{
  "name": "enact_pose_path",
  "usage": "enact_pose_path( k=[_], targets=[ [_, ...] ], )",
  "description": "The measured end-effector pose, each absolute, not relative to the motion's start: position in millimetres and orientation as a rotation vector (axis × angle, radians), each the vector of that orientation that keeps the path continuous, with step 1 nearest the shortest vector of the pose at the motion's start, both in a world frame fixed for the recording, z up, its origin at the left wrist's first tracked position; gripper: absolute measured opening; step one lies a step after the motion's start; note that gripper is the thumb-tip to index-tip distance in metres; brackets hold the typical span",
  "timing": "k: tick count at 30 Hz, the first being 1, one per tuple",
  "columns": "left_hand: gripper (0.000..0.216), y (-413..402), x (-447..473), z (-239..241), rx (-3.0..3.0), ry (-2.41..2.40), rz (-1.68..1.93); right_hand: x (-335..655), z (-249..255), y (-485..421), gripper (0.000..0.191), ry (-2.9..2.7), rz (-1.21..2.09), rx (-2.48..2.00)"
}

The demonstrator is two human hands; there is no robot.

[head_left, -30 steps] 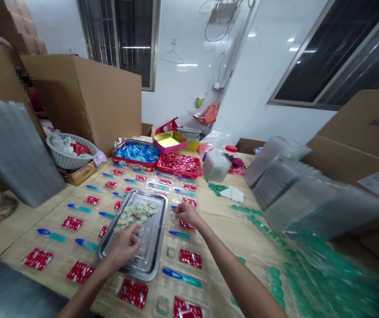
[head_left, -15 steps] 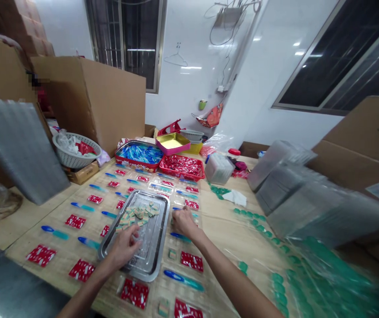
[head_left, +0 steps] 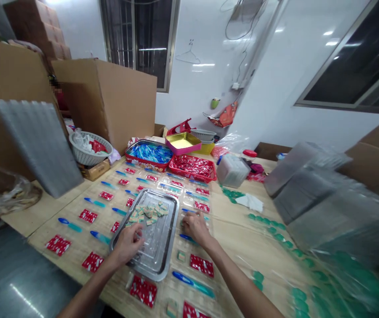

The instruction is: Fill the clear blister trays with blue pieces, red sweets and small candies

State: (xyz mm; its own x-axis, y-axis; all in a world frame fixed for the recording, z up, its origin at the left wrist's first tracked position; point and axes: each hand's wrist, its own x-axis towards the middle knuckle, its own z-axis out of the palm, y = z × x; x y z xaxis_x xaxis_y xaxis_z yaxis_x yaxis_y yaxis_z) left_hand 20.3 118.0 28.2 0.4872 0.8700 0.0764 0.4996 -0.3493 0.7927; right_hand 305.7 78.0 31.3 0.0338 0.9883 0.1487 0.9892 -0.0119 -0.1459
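A shiny metal tray lies on the table among clear blister trays. Several small green and tan squares are heaped at its far end. My left hand rests on the tray's near left edge with fingers curled; whether they hold anything is hidden. My right hand is just right of the tray, fingers bent down onto a blister pocket as if pinching a small piece. Red packets and blue handled pieces fill the blister pockets around both hands.
A red tin of blue pieces and a red tray of red packets stand at the back. A white basket and cardboard boxes are on the left. Stacks of clear blister trays and green caps sit at right.
My right hand has drawn back toward me along the tray's right side. My left hand has stayed on the tray's near edge. The camera has swung left.
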Motion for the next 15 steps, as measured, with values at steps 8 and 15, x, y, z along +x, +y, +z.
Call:
enact_pose_path(
  k=[8, 15],
  targets=[
    [0.018, 138.9, 8.5, 38.1, 2.093, 1.377, 0.684, 289.9, 47.7, 91.9, 0.021, -1.917, 0.076, -1.98],
    [0.03, 162.8, 40.2, 35.7, 2.405, 1.384, 0.597, 220.7, 47.3, 132.1, 0.032, -2.026, 0.222, -1.701]
  ],
)
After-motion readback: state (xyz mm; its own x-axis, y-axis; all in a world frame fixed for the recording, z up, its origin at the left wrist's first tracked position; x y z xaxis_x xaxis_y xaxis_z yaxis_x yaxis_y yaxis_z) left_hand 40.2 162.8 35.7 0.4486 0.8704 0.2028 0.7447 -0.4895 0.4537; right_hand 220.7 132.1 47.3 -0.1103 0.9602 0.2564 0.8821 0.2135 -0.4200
